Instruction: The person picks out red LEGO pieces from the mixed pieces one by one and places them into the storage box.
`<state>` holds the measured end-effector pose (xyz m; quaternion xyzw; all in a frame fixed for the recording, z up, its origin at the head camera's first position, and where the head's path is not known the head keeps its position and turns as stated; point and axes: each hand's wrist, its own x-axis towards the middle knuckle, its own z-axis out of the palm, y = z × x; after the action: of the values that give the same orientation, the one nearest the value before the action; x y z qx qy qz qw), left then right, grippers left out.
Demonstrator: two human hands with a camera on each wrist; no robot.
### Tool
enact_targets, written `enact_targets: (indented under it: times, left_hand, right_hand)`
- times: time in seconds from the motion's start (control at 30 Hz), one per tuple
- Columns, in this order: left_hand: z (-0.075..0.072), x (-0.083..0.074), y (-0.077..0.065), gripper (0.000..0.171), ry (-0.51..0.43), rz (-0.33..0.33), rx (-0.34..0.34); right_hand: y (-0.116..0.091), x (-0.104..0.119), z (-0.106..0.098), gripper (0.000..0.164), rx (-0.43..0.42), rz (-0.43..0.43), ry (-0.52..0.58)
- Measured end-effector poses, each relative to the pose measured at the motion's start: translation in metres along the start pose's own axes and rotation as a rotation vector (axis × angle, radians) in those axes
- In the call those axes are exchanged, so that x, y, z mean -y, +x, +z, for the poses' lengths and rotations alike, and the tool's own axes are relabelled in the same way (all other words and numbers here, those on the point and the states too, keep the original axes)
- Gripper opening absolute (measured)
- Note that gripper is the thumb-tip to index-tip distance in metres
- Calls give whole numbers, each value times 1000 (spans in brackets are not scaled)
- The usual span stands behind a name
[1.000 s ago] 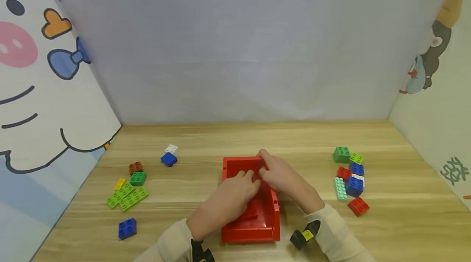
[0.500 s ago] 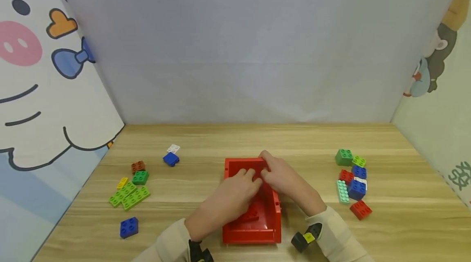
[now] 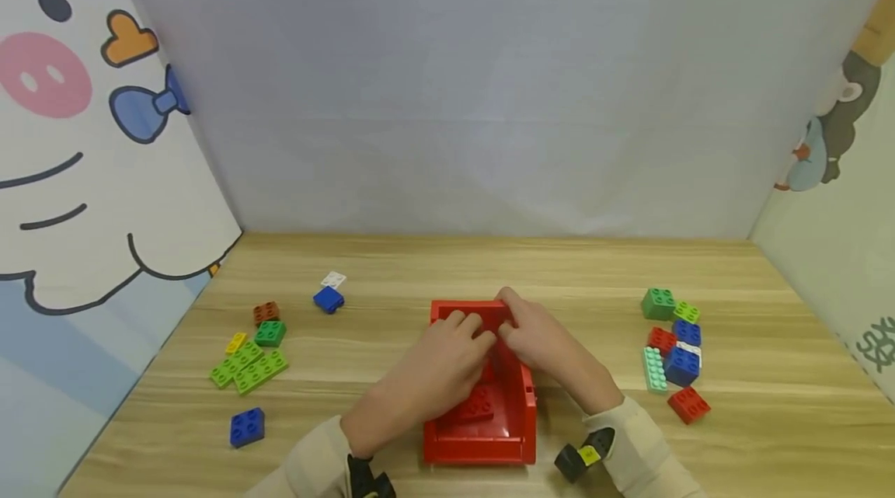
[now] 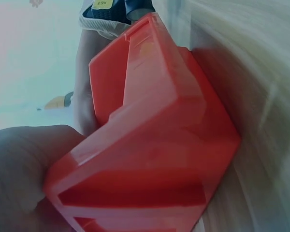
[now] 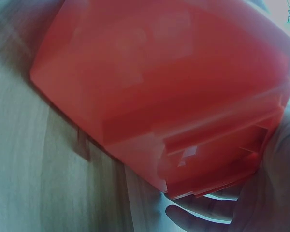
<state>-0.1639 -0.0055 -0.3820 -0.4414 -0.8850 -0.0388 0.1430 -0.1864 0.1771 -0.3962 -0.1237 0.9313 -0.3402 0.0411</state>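
A red plastic box [image 3: 482, 450] lies on the table in front of me, and a red brick [image 3: 478, 403] with studs rests on its floor. My right hand [image 3: 538, 331] grips the far right corner of the box, fingers over its edge; the right wrist view shows that hand [image 5: 275, 179] wrapped at the box's end. My left hand [image 3: 444, 362] reaches over the left wall, its fingers bent above the inside of the box. I cannot tell whether those fingers hold anything. In the left wrist view the left hand [image 4: 24, 164] is beside the box's rim.
On the left lie lime bricks [image 3: 260, 371], a green brick [image 3: 269, 333], a brown brick [image 3: 266, 314], a yellow brick [image 3: 236, 343] and blue bricks [image 3: 247, 427]. On the right sit a dark green brick [image 3: 658, 304], a mint brick [image 3: 655, 370], a blue brick [image 3: 681, 366] and red bricks [image 3: 689, 405].
My left hand has lifted slightly, showing more of the red brick in the box. The right hand stays at the far right corner. The head view has shifted a little.
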Motion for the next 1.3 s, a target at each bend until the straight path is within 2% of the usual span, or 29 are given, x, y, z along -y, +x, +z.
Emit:
enact_targets:
  times: [0.2, 0.43, 0.63, 0.77, 0.93, 1.13, 1.3]
  left_hand:
    - [0, 3, -3, 16, -19, -62, -24]
    - [0, 8, -6, 29, -29, -150, -100]
    - [5, 9, -8, 41, -144, -215, -175]
    - [8, 9, -7, 47, -296, -292, -210]
    - [14, 9, -8, 53, -582, -446, -196]
    - [20, 11, -8, 46, -901, -566, -240]
    - [25, 14, -8, 42, -1157, -670, -209]
  right_hand:
    - [-1, 0, -1, 18, 3, -3, -1]
    - [-2, 0, 0, 19, 10, -7, 2]
    - [-2, 1, 1, 19, 16, -13, 30]
    - [-2, 0, 1, 19, 11, -16, 43]
    - [-2, 1, 0, 20, 18, 0, 66]
    - [-3, 3, -1, 21, 27, 17, 69]
    - [-3, 3, -1, 20, 26, 23, 59]
